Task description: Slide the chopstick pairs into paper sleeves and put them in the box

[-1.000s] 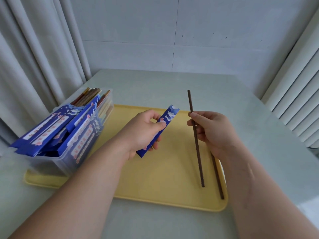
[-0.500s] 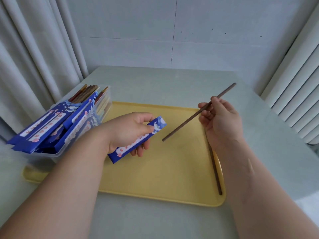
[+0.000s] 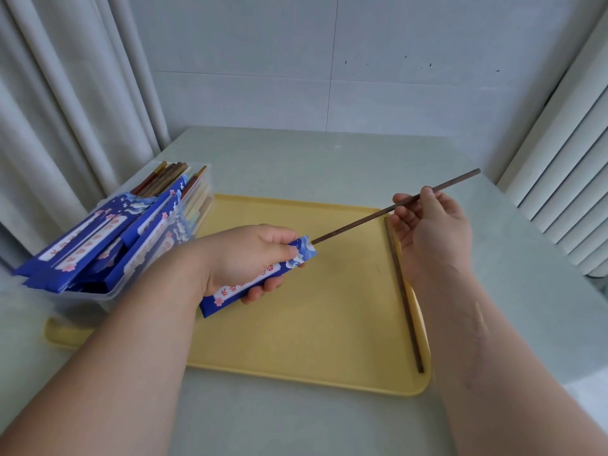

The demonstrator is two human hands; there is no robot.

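Left hand sits over the middle of the yellow tray, fingers curled round a blue paper sleeve, thumb on top and fingertips under it. The sleeve lies at a slant, its open end aimed toward two o'clock and its closed end toward eight. Right hand hovers at the tray's two o'clock corner, thumb and fingers pinching a dark chopstick past its middle. That chopstick runs on the same slant: thick end out toward two o'clock over the surface, thin tip right at the mouth of the sleeve. Whether the tip is inside the paper, I cannot tell.

Its partner, a second chopstick, lies flat on the tray along the three o'clock edge, running twelve to six, part of it hidden behind the right wrist.

Over at nine o'clock, a clear plastic box rests on the tray's left end. It is packed with filled sleeves, blue with white labels, their near ends sticking out over the rim, and brown chopstick ends poke out at the far side. Pale curtains hang behind the box.
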